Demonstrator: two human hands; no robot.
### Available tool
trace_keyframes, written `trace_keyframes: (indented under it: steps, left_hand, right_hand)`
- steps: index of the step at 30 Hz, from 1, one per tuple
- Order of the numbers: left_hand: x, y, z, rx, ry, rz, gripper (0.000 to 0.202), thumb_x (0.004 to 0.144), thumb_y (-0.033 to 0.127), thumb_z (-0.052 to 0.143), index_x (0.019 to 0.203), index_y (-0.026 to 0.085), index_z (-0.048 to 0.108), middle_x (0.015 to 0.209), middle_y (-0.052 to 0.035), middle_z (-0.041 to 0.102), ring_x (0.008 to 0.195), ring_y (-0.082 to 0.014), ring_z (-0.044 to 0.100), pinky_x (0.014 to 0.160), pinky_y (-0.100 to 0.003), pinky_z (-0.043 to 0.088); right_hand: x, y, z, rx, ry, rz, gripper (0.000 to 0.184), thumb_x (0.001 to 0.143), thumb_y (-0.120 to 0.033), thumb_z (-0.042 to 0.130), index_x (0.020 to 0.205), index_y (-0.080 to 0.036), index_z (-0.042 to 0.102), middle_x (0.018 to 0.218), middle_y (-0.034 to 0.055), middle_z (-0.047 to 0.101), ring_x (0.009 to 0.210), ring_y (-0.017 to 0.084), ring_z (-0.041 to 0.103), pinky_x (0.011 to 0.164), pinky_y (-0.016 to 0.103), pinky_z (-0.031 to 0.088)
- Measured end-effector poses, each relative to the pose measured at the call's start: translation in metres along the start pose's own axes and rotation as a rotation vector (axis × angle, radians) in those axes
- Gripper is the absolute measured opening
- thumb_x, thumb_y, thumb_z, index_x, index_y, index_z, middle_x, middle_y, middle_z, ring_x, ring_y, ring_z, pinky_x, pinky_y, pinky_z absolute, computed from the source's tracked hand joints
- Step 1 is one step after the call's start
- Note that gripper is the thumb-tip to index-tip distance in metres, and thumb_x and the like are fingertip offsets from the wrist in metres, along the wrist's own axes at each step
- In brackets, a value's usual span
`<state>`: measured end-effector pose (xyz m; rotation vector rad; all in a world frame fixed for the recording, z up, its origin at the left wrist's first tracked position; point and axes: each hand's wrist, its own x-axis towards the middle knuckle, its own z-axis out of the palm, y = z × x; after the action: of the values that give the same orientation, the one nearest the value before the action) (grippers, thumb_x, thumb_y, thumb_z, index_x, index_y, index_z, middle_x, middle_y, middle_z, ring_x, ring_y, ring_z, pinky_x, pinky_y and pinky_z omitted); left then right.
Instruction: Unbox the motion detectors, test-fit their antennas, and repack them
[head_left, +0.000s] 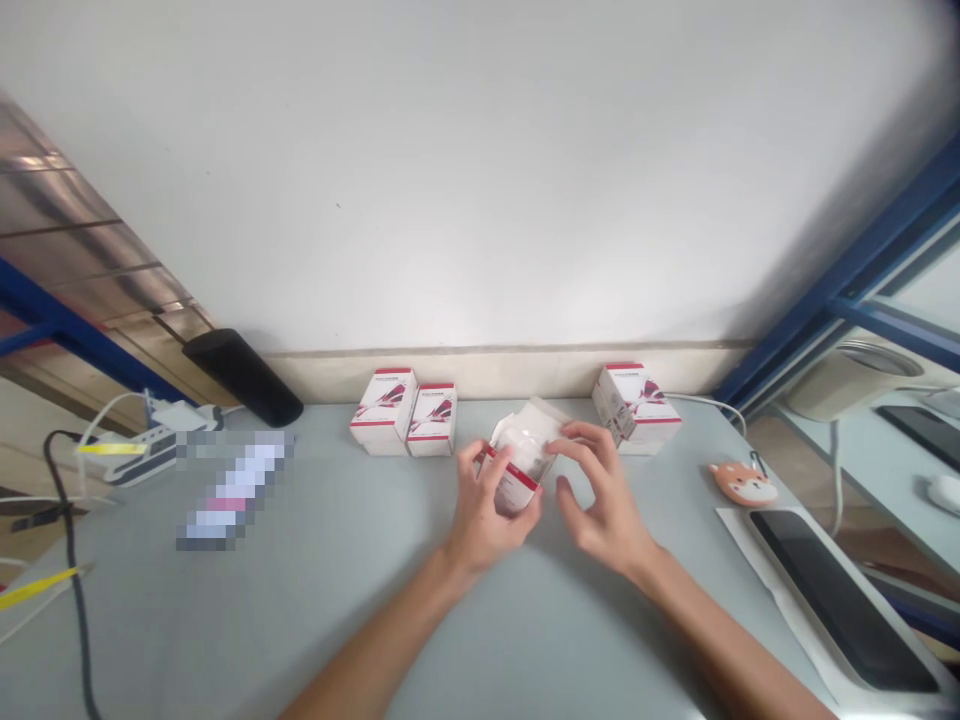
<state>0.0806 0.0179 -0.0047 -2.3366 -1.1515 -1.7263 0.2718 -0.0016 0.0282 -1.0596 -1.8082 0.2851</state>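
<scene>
My left hand is wrapped round a small white and red cardboard box, held tilted above the table. The top of the box is open, with its flaps up. Inside the opening shows something pale, perhaps in clear wrapping; its kind I cannot make out. My right hand is at the right side of the box, thumb and fingers spread apart. Its fingertips are at the raised flap and the opening; whether they touch is hard to tell.
Two similar boxes stand by the wall on the left, more boxes on the right. Farther left are a black cylinder, a power strip and cables. A fox-faced case and a dark-screened device lie right.
</scene>
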Motion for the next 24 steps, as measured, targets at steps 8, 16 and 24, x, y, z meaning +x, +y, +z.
trace_keyframes:
  steps: [8, 16, 24]
  left_hand:
    - [0.003, 0.005, -0.003, -0.005, -0.013, -0.015, 0.039, 0.078, 0.017, 0.078, 0.113, 0.023, 0.06, 0.126, -0.0102, 0.041, 0.113, -0.0242, 0.06, 0.087, -0.038, 0.06]
    - [-0.01, 0.001, 0.005, -0.086, 0.021, -0.012, 0.054, 0.076, 0.028, 0.088, 0.118, 0.025, 0.054, 0.119, -0.0094, 0.044, 0.116, -0.0281, 0.056, 0.085, -0.042, 0.061]
    - [-0.002, -0.002, 0.003, -0.204, -0.043, -0.067, 0.087, 0.087, 0.041, 0.082, 0.155, 0.024, 0.031, 0.118, -0.0092, 0.057, 0.104, -0.0226, 0.067, 0.089, -0.038, 0.062]
  right_hand:
    - [0.0, -0.002, -0.005, -0.038, -0.027, -0.103, 0.052, 0.086, -0.007, 0.058, 0.134, -0.029, 0.057, 0.123, 0.0102, 0.049, 0.114, 0.028, 0.059, 0.101, 0.053, 0.055]
    - [-0.004, -0.008, -0.005, -0.062, -0.03, -0.228, 0.051, 0.088, -0.013, 0.061, 0.137, -0.027, 0.054, 0.127, 0.0135, 0.046, 0.116, 0.031, 0.061, 0.1, 0.056, 0.057]
    - [0.001, -0.001, -0.01, 0.065, -0.011, -0.06, 0.028, 0.101, -0.019, 0.049, 0.124, -0.027, 0.063, 0.136, 0.0139, 0.048, 0.128, 0.031, 0.06, 0.106, 0.057, 0.054]
